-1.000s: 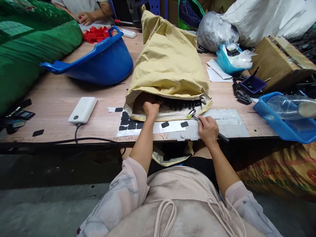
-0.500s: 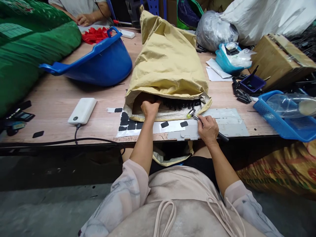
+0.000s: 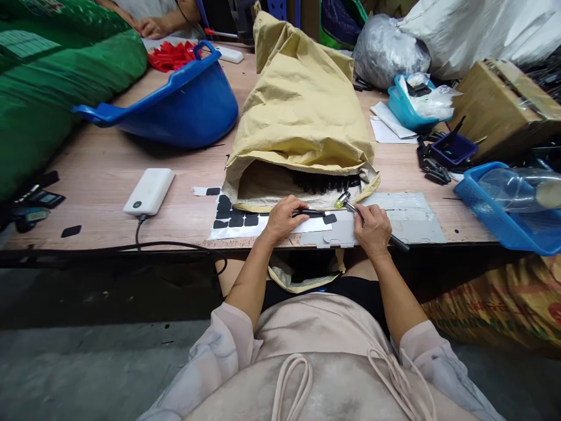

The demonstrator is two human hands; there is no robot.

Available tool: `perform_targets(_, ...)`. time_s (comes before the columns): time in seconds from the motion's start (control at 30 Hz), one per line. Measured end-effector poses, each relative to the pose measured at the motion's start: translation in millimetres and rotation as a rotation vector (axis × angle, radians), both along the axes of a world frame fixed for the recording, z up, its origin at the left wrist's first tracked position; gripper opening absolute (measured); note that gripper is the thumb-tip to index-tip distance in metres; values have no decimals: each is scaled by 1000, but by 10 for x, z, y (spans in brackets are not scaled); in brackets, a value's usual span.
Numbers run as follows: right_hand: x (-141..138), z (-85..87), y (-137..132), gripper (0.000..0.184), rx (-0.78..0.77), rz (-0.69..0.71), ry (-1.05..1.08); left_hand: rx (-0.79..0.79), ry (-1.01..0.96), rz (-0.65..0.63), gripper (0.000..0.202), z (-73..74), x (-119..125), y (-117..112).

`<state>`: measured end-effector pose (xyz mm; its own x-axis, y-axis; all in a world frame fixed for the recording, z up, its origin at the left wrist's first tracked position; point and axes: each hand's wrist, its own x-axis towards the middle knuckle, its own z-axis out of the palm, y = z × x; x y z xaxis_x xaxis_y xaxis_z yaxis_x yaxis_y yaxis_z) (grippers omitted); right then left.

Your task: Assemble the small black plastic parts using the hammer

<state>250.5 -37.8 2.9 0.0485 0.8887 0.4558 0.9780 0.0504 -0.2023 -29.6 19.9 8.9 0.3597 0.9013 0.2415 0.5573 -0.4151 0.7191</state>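
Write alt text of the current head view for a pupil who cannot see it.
At a table, a person holds a slim black rod in the left hand and a small hammer in the right hand. Just beyond lies a yellow sack, its open mouth toward the hands, black pieces inside. A blue basin sits to its left.

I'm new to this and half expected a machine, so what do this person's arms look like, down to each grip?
The left grip and right grip are ungloved human hands. Both forearms are bare. The left sleeve and right sleeve are loose and pale, with grey marbled streaks and plainer ends.
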Motion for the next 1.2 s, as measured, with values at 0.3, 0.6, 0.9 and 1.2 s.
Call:
perform_targets(0.3, -18, 121, -6, 30, -11, 26, 55, -22, 76, 27, 19, -6, 48, 14)
perform_targets(0.6, -551, 423, -263, 39, -105, 345, 386, -189, 14, 76, 20, 59, 105, 60)
perform_targets(0.9, -694, 388, -279, 41, -104, 330, 248, -187, 23, 81, 16, 100, 127, 39)
perform_targets(1.2, -610, 384, -291, 41, -73, 284, 262, -165, 1, 101, 17, 39, 139, 28)
